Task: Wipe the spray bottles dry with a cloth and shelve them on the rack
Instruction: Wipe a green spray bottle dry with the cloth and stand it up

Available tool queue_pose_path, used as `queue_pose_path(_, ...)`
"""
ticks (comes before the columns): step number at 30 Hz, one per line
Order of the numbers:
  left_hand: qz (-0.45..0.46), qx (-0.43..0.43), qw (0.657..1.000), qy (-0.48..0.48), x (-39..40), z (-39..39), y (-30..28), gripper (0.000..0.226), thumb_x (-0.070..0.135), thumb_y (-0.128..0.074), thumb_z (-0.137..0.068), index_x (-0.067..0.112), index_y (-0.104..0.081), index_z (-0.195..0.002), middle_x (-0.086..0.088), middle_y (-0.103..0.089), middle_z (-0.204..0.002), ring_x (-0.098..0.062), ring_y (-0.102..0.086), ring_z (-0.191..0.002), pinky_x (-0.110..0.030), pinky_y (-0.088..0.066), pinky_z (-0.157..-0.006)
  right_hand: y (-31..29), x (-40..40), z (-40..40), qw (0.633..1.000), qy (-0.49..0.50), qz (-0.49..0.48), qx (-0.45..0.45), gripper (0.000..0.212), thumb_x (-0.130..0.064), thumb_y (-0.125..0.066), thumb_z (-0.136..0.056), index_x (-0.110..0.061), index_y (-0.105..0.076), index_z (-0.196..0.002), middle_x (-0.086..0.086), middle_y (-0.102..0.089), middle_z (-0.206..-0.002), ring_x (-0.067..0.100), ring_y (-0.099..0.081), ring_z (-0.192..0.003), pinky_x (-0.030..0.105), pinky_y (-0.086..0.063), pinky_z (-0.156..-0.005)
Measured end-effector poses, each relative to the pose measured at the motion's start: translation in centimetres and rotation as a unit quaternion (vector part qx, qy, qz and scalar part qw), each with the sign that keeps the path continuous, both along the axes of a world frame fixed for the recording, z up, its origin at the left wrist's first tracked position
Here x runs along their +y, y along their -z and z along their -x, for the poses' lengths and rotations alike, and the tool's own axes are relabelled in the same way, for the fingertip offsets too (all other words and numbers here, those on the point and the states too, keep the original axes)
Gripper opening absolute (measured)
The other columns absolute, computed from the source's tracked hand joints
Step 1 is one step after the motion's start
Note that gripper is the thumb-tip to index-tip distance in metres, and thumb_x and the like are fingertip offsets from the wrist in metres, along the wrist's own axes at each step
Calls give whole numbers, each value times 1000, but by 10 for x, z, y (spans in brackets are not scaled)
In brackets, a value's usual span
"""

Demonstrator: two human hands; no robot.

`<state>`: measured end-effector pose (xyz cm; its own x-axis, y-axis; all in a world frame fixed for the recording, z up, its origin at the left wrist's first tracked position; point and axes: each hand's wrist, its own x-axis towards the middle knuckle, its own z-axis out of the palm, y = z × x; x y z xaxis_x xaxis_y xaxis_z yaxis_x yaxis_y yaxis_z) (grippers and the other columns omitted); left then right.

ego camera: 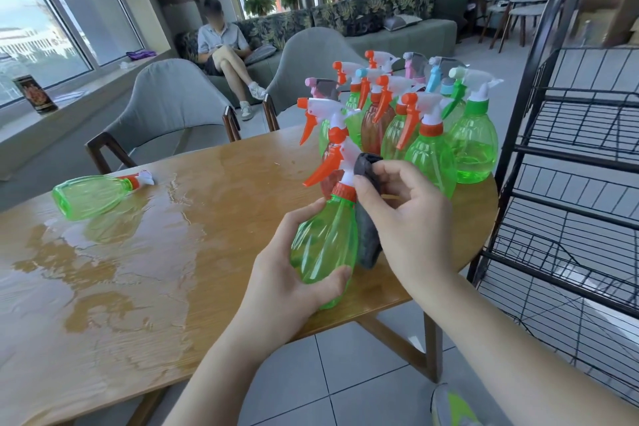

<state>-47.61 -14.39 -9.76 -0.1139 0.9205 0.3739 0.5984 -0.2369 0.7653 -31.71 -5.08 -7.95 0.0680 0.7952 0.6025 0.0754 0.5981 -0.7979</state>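
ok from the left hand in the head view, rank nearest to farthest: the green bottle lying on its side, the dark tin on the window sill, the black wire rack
1. Green plastic spray bottle lying on its side, on the wet table, off to the left of the left hand.
2. Black wire rack, on the floor to the right, past the table's end.
3. Dark printed tin, on the window sill, far left.

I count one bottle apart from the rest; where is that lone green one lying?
The lone green bottle lies on its side at the wet table's left, far from the standing cluster.

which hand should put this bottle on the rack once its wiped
Probably the left hand: it already grips the green bottle. The right hand holds the grey cloth, though the rack stands on its side.
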Motion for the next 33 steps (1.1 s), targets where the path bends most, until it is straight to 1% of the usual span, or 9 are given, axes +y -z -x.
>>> queue_pose_path(4,0,-36,999,-14,3,-4,1,76,19,-88,-86,46,-48,-144,34,-56,-141,7,-46,-140,-18,-36,-111,4,-1,-10,997,-58,42,-32,14,-15,-81,-90,-25,-77,-99,-17,-77,-91,2,-73,-82,14,-55,-76)
queue_pose_path(7,5,-79,997,-18,10,-10,1,78,33,-86,-85,53,-41,-145,45,-48,-138,20,-36,-138,-9,-33,-106,13,-2,-19,994,-74,66,-41,23,-14,-80,-91,-36,-73,-93,-20,-76,-88,-1,-72,-83,12,-53,-77)
queue_pose_path(11,31,-114,992,-35,26,-17,4,91,53,-86,-78,67,-27,-146,44,-36,-141,1,-27,-148,-39,-30,-119,23,2,-33,988,-67,138,34,15,-17,-76,-95,-31,-72,-95,-15,-77,-90,-2,-71,-87,15,-51,-80)
queue_pose_path(13,24,-103,994,-39,35,-19,7,88,50,-87,-81,63,-30,-146,51,-35,-140,4,-30,-145,-40,-28,-123,25,7,-41,981,-53,172,67,9,-19,-73,-97,-27,-69,-97,-9,-77,-92,1,-72,-88,25,-54,-83)
queue_pose_path(17,8,-86,993,-75,53,-25,12,90,32,-91,-83,50,-31,-147,20,-48,-152,-8,-42,-146,-46,-36,-124,31,20,-54,962,-35,245,115,5,-24,-69,-100,-23,-65,-104,1,-76,-97,17,-73,-94,51,-58,-93)
queue_pose_path(23,5,-71,991,-115,69,-27,16,95,25,-95,-77,54,-32,-143,9,-51,-153,-19,-47,-144,-48,-41,-120,23,19,-70,901,-125,341,238,14,-11,-64,-102,0,-71,-108,24,-74,-117,35,-69,-116,55,-51,-107)
queue_pose_path(26,12,-63,992,-112,67,-29,15,101,27,-95,-77,48,-31,-152,9,-49,-157,-16,-45,-147,-40,-39,-120,20,10,-76,898,-157,350,216,20,-12,-68,-98,5,-72,-109,28,-73,-116,37,-73,-109,58,-53,-104)
queue_pose_path(30,28,-77,990,-118,51,-19,14,116,29,-97,-74,43,-24,-162,-1,-44,-164,-17,-41,-151,-43,-38,-123,18,-7,-63,900,-186,358,165,17,-14,-65,-101,1,-73,-103,29,-73,-112,38,-73,-100,68,-51,-98)
queue_pose_path(33,22,-88,980,-175,24,6,6,103,26,-90,-83,36,-26,-164,-3,-43,-164,-20,-41,-151,-43,-39,-122,13,-25,-37,901,-218,352,128,16,-18,-62,-104,-8,-74,-101,26,-74,-111,38,-73,-99,71,-52,-90)
